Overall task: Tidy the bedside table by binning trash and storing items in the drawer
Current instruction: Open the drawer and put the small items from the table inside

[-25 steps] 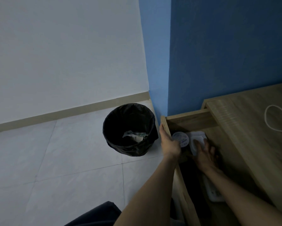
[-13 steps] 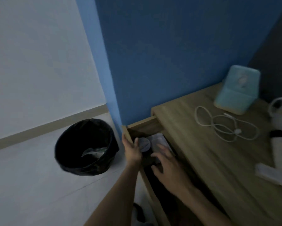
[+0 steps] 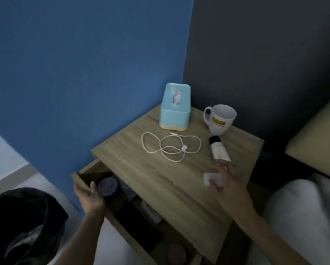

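Head view, dim and a little blurred: the right hand [image 3: 225,180] hovers low over a small white block [image 3: 212,179] near the front right of the bedside table [image 3: 160,180]; fingers [image 3: 220,165] spread and curved above it, thumb touching its near edge, though a real grasp cannot be told; the left hand [image 3: 89,196] grips the front edge of the open drawer [image 3: 84,180], thumb inside beside a round dark lid [image 3: 107,187]; white cable [image 3: 170,148], tube [image 3: 218,151], mug [image 3: 220,119] and tissue box [image 3: 175,109] sit behind on the tabletop.
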A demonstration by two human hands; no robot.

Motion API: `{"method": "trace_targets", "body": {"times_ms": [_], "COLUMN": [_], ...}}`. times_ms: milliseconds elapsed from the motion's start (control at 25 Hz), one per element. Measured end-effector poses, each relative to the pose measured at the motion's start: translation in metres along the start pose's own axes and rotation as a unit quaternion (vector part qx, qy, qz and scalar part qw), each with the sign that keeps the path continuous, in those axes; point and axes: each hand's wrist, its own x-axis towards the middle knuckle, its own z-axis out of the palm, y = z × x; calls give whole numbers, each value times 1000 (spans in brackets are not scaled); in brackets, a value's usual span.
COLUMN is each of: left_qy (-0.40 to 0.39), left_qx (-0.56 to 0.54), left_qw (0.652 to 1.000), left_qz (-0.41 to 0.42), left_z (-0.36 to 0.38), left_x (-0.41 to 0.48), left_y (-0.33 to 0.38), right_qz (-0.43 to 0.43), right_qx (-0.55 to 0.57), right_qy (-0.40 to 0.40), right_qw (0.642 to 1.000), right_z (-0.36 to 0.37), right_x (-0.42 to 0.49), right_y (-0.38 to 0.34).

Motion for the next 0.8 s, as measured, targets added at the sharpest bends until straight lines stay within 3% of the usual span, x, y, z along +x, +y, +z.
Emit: {"method": "trace_targets", "body": {"times_ms": [160,400,600,800], "left_qy": [-8,-5,3,0], "left_qx": [6,15,18,0], "left_qw": [1000,1000,1000,1000], "left_qz": [0,1,0,6], "left_z": [2,0,-7,-32], "left_x": [-3,-7,-16,-25], "left_y": [3,10,16,16], "right_qz": [2,-13,-44,-137], "right_qx": [-94,-137,-39,3], "right_qy": [-101,-108,-112,-93], "right_qw": [990,985,992,986], "right_z": [-3,6,33,71], "right_x": [5,11,4,-11], "right_y": [28,16,-32,-82]}}
